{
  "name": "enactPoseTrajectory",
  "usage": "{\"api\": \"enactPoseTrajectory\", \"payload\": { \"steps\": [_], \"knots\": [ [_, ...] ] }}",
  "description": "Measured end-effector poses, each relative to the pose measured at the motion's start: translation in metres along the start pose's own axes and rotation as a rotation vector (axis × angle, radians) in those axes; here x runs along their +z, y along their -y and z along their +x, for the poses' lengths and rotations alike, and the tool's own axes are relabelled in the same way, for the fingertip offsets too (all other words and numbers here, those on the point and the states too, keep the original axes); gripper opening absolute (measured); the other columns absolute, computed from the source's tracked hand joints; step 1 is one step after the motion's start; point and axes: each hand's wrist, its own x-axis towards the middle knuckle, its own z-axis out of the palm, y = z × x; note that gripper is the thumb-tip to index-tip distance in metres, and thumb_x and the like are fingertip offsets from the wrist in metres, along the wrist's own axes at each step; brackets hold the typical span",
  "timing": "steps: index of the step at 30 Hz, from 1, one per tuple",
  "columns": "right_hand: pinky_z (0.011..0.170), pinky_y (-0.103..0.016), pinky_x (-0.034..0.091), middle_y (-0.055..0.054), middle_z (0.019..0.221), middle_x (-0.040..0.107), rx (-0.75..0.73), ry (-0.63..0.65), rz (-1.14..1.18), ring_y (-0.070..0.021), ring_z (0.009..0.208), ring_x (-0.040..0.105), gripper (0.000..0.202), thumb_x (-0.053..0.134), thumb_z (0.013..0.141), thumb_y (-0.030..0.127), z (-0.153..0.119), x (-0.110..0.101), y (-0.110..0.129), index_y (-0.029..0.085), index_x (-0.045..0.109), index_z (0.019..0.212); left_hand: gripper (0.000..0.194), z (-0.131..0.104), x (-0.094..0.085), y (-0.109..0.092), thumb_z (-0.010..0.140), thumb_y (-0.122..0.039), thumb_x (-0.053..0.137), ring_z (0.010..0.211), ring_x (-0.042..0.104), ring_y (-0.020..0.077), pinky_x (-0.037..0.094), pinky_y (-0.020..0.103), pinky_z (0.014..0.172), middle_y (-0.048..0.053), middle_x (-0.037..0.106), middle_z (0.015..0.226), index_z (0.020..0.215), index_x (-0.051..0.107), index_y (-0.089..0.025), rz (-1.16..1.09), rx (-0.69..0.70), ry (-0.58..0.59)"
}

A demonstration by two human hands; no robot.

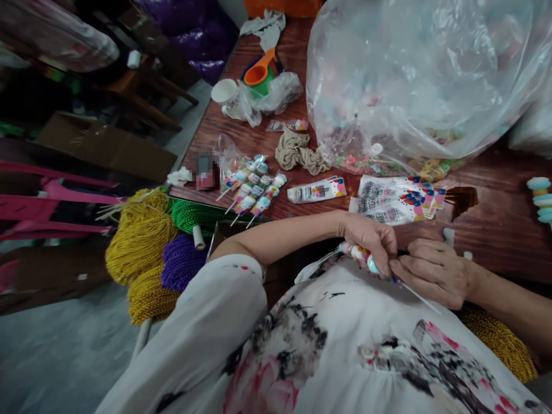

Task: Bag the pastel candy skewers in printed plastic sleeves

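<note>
A wrapped candy skewer (360, 253) with a white stick lies across my lap, at the table's front edge. My left hand (371, 240) is closed round its wrapped candies. Close beside it, my right hand (431, 270) pinches the wrapper's end where the stick comes out, pointing down to the right. Several finished-looking wrapped skewers (254, 187) lie on the table at the left. Flat printed wrappers (397, 198) are fanned out beyond my hands, and another printed packet (317, 190) rests left of them.
A big clear bag (414, 75) of candies fills the table's back right. Further left are a crumpled beige cloth (299, 150), a paper cup (225, 92), an orange cup (256, 75) and a phone-like item (204, 171). Yellow cord bundles (140, 241) hang beside the table; more candies (540, 198) lie far right.
</note>
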Motion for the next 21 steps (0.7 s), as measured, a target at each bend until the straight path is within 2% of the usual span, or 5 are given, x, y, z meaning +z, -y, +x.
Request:
{"api": "enactPoseTrajectory", "payload": {
  "steps": [11, 16, 17, 19, 21],
  "knots": [
    [0.079, -0.040, 0.045, -0.007, 0.093, 0.073, 0.095, -0.071, -0.282, -0.0205, 0.096, 0.064, 0.011, 0.057, 0.087, 0.012, 0.016, -0.008, -0.001, 0.019, 0.064, 0.084, 0.045, -0.044, -0.045, -0.030, 0.065, -0.059, 0.078, 0.058, 0.060, 0.0165, 0.047, 0.027, 0.052, 0.004, 0.068, 0.065, 0.075, 0.075, -0.016, 0.463, -0.022, -0.082],
    [0.068, -0.035, 0.039, -0.005, 0.077, 0.067, 0.304, -0.037, -0.335, -0.0172, 0.072, 0.055, 0.011, 0.053, 0.085, 0.012, 0.011, -0.001, -0.025, 0.019, 0.061, 0.081, 0.025, -0.063, 0.024, -0.056, 0.086, -0.039, 0.064, 0.077, 0.057, 0.0182, 0.044, 0.033, 0.069, 0.007, 0.067, 0.081, 0.087, 0.071, -0.016, 1.492, 0.416, -0.976],
    [0.066, -0.035, 0.038, -0.005, 0.075, 0.065, 0.381, -0.064, -0.307, -0.0172, 0.070, 0.053, 0.013, 0.050, 0.085, 0.013, 0.010, 0.000, -0.033, 0.019, 0.060, 0.080, 0.018, -0.057, 0.039, -0.053, 0.090, -0.030, 0.057, 0.080, 0.056, 0.0188, 0.042, 0.034, 0.070, 0.008, 0.067, 0.084, 0.088, 0.071, -0.018, 1.737, 0.539, -1.013],
    [0.066, -0.033, 0.038, -0.004, 0.073, 0.062, 0.536, -0.171, -0.199, -0.0168, 0.070, 0.052, 0.013, 0.047, 0.086, 0.015, 0.012, -0.002, -0.044, 0.019, 0.058, 0.079, 0.019, -0.039, 0.054, -0.037, 0.092, -0.019, 0.051, 0.084, 0.057, 0.0190, 0.040, 0.034, 0.064, 0.007, 0.069, 0.096, 0.090, 0.070, -0.022, 2.036, 0.710, -0.733],
    [0.065, -0.030, 0.038, -0.002, 0.072, 0.060, 0.669, -0.286, -0.043, -0.0145, 0.069, 0.052, 0.014, 0.047, 0.087, 0.013, 0.020, -0.003, -0.043, 0.018, 0.057, 0.079, 0.022, -0.021, 0.041, -0.019, 0.090, -0.019, 0.053, 0.073, 0.056, 0.0182, 0.041, 0.033, 0.062, 0.007, 0.067, 0.081, 0.073, 0.067, -0.018, 1.930, 0.634, -0.731]
  ]
}}
